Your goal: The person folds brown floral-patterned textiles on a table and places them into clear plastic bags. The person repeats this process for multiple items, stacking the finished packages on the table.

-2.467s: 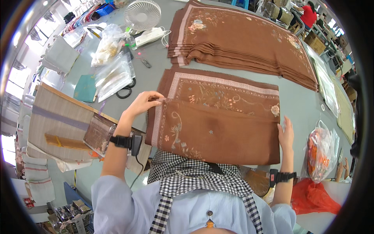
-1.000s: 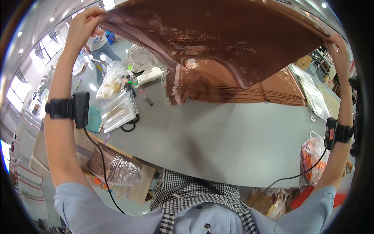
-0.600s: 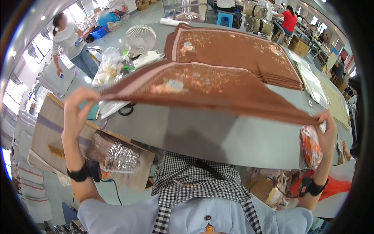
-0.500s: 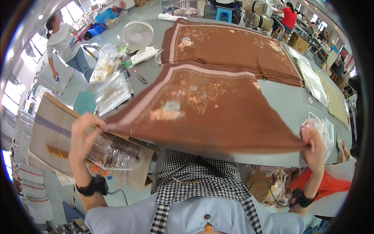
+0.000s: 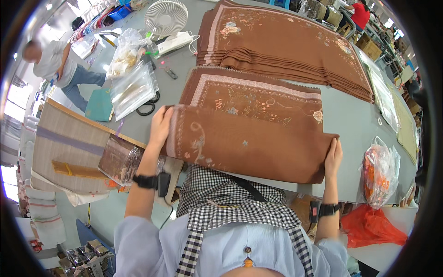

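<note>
A brown embroidered cloth (image 5: 249, 124) with a pale border lies on the grey table (image 5: 350, 120), its near part folded over toward the far side. My left hand (image 5: 160, 125) grips the folded edge at its left end. My right hand (image 5: 333, 154) grips the fold at its right end, near the table's front edge. Behind the cloth sits a stack of several matching brown cloths (image 5: 286, 41).
A white fan (image 5: 165, 16), a power strip (image 5: 174, 42), clear plastic bags (image 5: 131, 87), black scissors (image 5: 147, 107) and a teal pouch (image 5: 99, 105) lie at the left. An orange-filled bag (image 5: 380, 171) sits at the right. Another person (image 5: 60, 69) stands far left. Flat cardboard (image 5: 69, 143) lies at my left.
I raised the cloth high, swung it down flat onto the table, and now both hands have brought its near edge forward into a fold.
</note>
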A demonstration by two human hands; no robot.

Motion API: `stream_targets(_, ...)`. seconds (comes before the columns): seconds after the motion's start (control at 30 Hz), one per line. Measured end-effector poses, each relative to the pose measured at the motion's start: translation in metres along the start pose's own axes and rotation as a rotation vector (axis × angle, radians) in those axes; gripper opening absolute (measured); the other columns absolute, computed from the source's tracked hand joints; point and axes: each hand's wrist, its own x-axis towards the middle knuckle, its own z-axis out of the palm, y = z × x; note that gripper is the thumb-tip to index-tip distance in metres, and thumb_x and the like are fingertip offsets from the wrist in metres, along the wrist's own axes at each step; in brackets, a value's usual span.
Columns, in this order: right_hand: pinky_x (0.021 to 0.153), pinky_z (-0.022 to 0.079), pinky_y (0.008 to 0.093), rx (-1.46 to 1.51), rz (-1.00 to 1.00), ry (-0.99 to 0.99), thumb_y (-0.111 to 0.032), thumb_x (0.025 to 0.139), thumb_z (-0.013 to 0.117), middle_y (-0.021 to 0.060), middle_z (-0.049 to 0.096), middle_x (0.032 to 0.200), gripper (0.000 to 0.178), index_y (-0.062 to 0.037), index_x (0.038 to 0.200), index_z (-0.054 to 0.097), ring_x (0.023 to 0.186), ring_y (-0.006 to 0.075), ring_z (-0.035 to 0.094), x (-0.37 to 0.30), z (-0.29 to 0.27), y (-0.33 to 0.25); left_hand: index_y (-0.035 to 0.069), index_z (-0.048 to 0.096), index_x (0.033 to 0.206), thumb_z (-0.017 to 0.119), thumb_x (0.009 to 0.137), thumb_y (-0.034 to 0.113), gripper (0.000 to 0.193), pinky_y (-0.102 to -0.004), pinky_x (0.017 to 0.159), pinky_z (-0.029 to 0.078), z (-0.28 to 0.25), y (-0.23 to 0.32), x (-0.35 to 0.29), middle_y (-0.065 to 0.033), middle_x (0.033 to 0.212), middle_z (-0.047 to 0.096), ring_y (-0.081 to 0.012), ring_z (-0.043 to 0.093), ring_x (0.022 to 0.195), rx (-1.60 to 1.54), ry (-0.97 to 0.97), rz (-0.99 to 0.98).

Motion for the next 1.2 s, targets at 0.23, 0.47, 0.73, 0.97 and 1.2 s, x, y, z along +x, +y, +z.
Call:
stream_targets(0.23, 0.092, 0.046, 0.0421, -0.323, -0.268, -0.101, 0.002, 0.088, 0.056, 0.0180, 0.058, 0.118, 0.042, -0.0026, 0.129, 0.051, 0.111, 0.0362, 0.056, -0.039, -0.018, -0.032, 0.003, 0.059, 0.114, 0.069, 0.084, 0.023, 0.038, -0.0416, 0.098, 0.041, -0.018, 0.026, -0.033, -0.0149, 0.112, 0.063, -0.0353, 0.054, 0.111, 0.589, -0.219, 0.338)
stream_targets(0.47, 0.102, 0.040, 0.0461, -0.578, -0.500, -0.296, 0.012, 0.073, 0.049, 0.0123, 0.061, 0.116, 0.048, -0.0086, 0.113, 0.066, 0.113, 0.0323, 0.056, -0.088, -0.018, -0.056, 0.004, 0.064, 0.101, 0.068, 0.078, 0.007, 0.023, -0.0391, 0.094, 0.043, -0.031, 0.034, -0.093, -0.0090, 0.093, 0.062, -0.0293, 0.056, 0.104, 0.696, -0.479, 0.240)
stream_targets(0.73, 0.079, 0.050, 0.0309, 0.331, 0.197, -0.330, 0.013, 0.085, 0.049, 0.0102, 0.069, 0.093, 0.025, 0.0028, 0.101, 0.065, 0.090, 0.0210, 0.065, -0.070, -0.101, -0.038, -0.002, 0.059, 0.112, 0.055, 0.093, 0.005, 0.021, -0.0231, 0.086, 0.043, -0.079, 0.055, -0.086, -0.0031, 0.103, 0.065, -0.0103, 0.057, 0.094, -0.256, -0.215, -0.166)
stream_targets(0.97, 0.083, 0.047, 0.0312, 0.009, -0.036, 0.234, -0.019, 0.100, 0.050, 0.0128, 0.066, 0.098, 0.027, 0.0035, 0.109, 0.061, 0.091, 0.0207, 0.061, 0.014, -0.018, -0.026, 0.003, 0.053, 0.122, 0.042, 0.099, 0.007, 0.027, -0.0361, 0.089, 0.045, 0.024, 0.013, 0.009, -0.0151, 0.115, 0.061, -0.0308, 0.060, 0.101, 0.276, 0.194, 0.201)
stream_targets(1.2, 0.087, 0.048, 0.0403, -0.365, -0.025, -0.036, -0.031, 0.100, 0.048, 0.0182, 0.063, 0.111, 0.037, -0.0061, 0.125, 0.056, 0.102, 0.0349, 0.060, 0.084, 0.070, -0.013, 0.013, 0.054, 0.123, 0.051, 0.084, 0.000, 0.041, -0.0417, 0.085, 0.047, 0.049, -0.023, 0.010, -0.0130, 0.116, 0.057, -0.0347, 0.059, 0.101, 0.929, 0.106, 0.012)
